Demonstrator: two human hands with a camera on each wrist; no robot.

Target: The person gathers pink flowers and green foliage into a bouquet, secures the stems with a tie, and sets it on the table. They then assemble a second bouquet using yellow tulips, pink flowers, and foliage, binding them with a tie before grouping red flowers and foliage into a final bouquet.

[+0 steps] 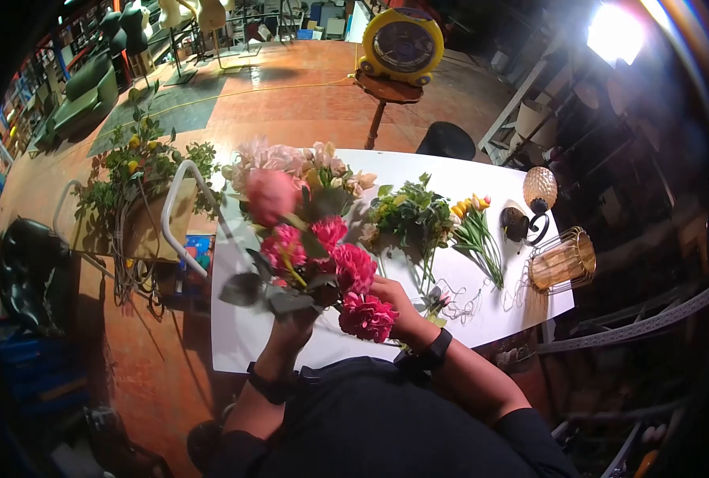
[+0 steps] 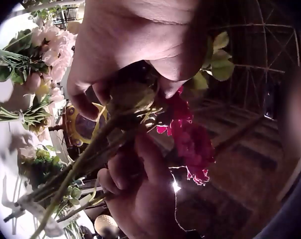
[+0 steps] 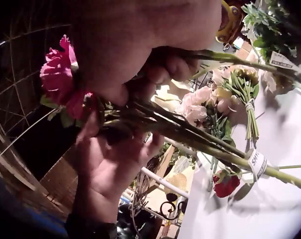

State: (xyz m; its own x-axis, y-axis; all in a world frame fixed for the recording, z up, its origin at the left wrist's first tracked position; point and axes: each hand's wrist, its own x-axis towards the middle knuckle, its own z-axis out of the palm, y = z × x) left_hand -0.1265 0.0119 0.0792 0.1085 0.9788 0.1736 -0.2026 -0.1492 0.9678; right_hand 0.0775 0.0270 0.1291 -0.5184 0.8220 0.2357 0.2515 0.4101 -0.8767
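Observation:
My left hand (image 1: pixel 294 328) grips a bundle of long green flower stems (image 3: pixel 210 144) below the blooms, with a white paper tag (image 3: pixel 257 164) round them. Frilly magenta flowers (image 1: pixel 354 267), a blurred pink bloom (image 1: pixel 271 197) and dark leaves (image 1: pixel 243 290) spread above it. Close beside it, my right hand (image 1: pixel 398 307) curls its fingers round a separate flower stem (image 3: pixel 222 57), which carries another tag (image 3: pixel 281 60). One magenta bloom (image 1: pixel 368 318) lies right in front of the right hand. A small red rose (image 3: pixel 226 185) hangs below the bundled stems in the right wrist view.
On the white table (image 1: pixel 490 319) lie pale pink flowers (image 1: pixel 322 163), a leafy green bunch (image 1: pixel 414 207), tulips (image 1: pixel 478 239), thin wire lights (image 1: pixel 462 303) and a gold wire basket (image 1: pixel 561 263). A leafy branch with yellow fruit (image 1: pixel 135 167) stands left, near a metal rail (image 1: pixel 171 211).

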